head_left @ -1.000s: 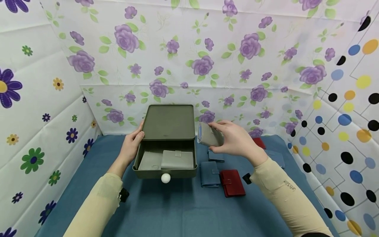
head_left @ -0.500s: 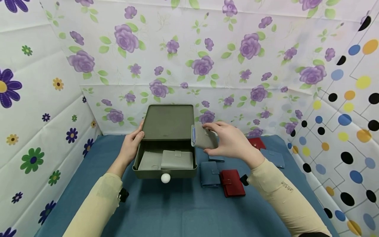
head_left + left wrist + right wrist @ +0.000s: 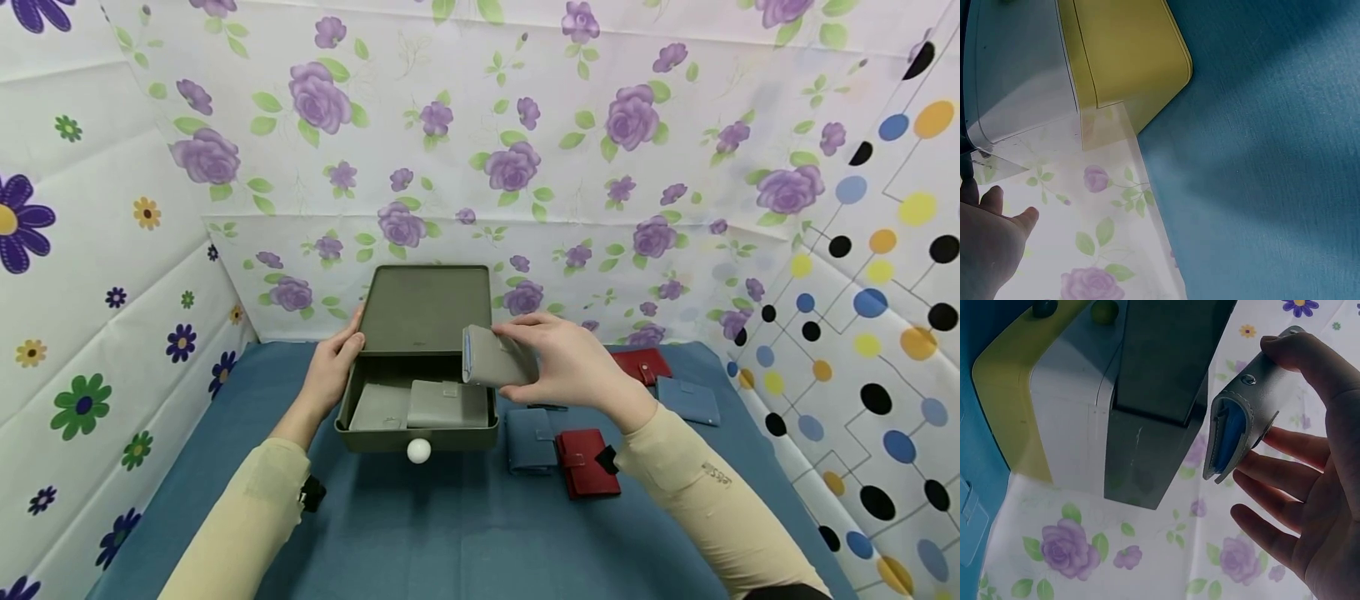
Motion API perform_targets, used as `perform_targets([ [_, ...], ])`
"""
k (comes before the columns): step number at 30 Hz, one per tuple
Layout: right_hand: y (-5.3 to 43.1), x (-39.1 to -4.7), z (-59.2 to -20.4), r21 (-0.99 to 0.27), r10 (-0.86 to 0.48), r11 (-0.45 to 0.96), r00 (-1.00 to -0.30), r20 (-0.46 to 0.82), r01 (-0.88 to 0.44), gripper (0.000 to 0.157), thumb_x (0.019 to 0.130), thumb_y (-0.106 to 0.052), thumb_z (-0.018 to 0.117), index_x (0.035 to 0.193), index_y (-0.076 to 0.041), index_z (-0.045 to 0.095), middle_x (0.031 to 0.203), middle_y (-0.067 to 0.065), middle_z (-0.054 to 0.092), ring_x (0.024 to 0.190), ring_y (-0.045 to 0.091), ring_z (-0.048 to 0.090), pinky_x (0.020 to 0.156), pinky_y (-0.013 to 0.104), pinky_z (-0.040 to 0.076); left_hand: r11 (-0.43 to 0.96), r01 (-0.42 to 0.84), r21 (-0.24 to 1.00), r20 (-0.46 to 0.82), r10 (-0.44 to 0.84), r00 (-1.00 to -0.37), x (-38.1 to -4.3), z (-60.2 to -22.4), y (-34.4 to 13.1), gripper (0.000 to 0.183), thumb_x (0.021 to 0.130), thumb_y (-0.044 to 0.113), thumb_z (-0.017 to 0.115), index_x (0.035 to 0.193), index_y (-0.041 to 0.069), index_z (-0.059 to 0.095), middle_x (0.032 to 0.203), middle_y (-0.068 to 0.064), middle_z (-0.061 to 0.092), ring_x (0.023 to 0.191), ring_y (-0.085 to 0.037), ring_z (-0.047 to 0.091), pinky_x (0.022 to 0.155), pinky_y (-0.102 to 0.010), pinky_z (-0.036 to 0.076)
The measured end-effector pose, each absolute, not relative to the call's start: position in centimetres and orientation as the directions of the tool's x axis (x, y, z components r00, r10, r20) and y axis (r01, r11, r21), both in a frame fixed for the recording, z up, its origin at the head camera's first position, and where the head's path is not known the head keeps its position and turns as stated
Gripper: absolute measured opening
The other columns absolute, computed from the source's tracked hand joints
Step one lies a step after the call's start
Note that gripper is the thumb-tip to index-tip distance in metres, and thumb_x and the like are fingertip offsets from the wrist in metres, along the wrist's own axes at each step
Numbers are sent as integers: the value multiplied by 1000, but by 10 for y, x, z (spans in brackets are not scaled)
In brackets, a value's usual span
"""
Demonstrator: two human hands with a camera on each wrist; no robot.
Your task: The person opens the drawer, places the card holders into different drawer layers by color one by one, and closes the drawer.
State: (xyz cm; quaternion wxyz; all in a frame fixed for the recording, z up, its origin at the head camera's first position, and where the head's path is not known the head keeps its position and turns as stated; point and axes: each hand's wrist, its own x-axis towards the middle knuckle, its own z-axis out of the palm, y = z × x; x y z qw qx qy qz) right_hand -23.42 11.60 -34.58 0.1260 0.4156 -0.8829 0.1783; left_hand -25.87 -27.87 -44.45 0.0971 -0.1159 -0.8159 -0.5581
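Observation:
In the head view my right hand (image 3: 573, 364) holds a grey wallet (image 3: 498, 356) between thumb and fingers, over the right rim of the pulled-out drawer (image 3: 378, 440). The right wrist view shows the grey wallet (image 3: 1259, 403) end-on, with blue inner leaves and a metal snap. Two grey wallets lie inside the drawer, one with a strap (image 3: 448, 405) and one further left (image 3: 380, 407). My left hand (image 3: 330, 367) rests against the left side of the dark green drawer unit (image 3: 427, 308), its thumb at the front corner. Most of its fingers are hidden behind the unit.
Right of the drawer lie a blue wallet (image 3: 531, 442) and a red wallet (image 3: 588, 464). Another red wallet (image 3: 643, 365) and a blue one (image 3: 687, 400) lie further back. White (image 3: 1072, 394) and yellow (image 3: 1004, 381) sections sit below the green drawer. Patterned cloth walls surround the blue table (image 3: 450, 542).
My right hand has carried the grey wallet leftward, from beside the drawer unit to over the drawer's right edge. The left hand stays in place.

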Motion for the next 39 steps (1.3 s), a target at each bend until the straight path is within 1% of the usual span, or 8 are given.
perform_targets([
  [3,113,-233,-346,-200,-702,574,-603,379,-794,78,83,-48,90,150,-19,66,141,5,68,130,23,61,82,40,62,354,306,884,296,81,-952,-260,-447,-280,55,117,31,45,168,17,30,173,-2,25,161,-29,21,129,-54,22],
  [8,108,-230,-344,-179,-718,558,-580,385,-810,77,83,-50,89,150,-18,66,139,4,69,130,22,62,81,40,62,361,302,882,294,80,-953,-258,-445,-280,55,117,32,44,169,20,29,173,-4,25,161,-33,21,128,-57,22],
  [12,105,-228,-343,-174,-723,556,-576,380,-813,78,83,-51,90,149,-18,67,139,5,70,130,22,62,80,39,62,361,301,883,295,73,-953,-257,-444,-279,55,117,32,45,169,19,30,173,-5,26,161,-32,22,128,-56,22],
  [17,101,-226,-342,-173,-732,543,-564,383,-822,77,82,-50,91,148,-18,68,136,4,71,128,21,63,82,39,62,367,299,881,298,61,-952,-258,-446,-279,56,117,32,46,169,18,32,172,-5,29,160,-31,24,128,-54,23],
  [23,93,-224,-345,-169,-749,523,-546,375,-835,76,83,-50,90,147,-16,68,133,5,72,123,20,65,83,37,61,361,297,884,294,66,-954,-260,-449,-280,56,117,34,46,169,18,31,173,-4,27,161,-30,22,128,-54,23],
  [27,86,-222,-346,-170,-761,518,-542,357,-839,76,83,-51,89,148,-17,68,132,3,73,125,20,65,85,37,61,348,298,889,293,70,-954,-260,-449,-280,57,117,35,46,168,17,31,173,-2,27,161,-28,21,129,-52,23],
  [34,68,-221,-349,-130,-778,499,-509,368,-857,72,84,-53,88,145,-19,70,128,0,74,125,17,64,85,35,60,343,303,889,295,76,-952,-260,-448,-280,57,117,34,45,168,15,31,173,-3,27,161,-28,21,128,-53,23],
  [39,50,-219,-344,-110,-790,503,-508,344,-857,73,84,-56,86,146,-19,69,128,0,75,126,18,64,87,35,60,348,306,886,297,79,-952,-260,-448,-280,56,117,34,45,168,16,31,173,-1,27,161,-27,22,129,-52,23],
])
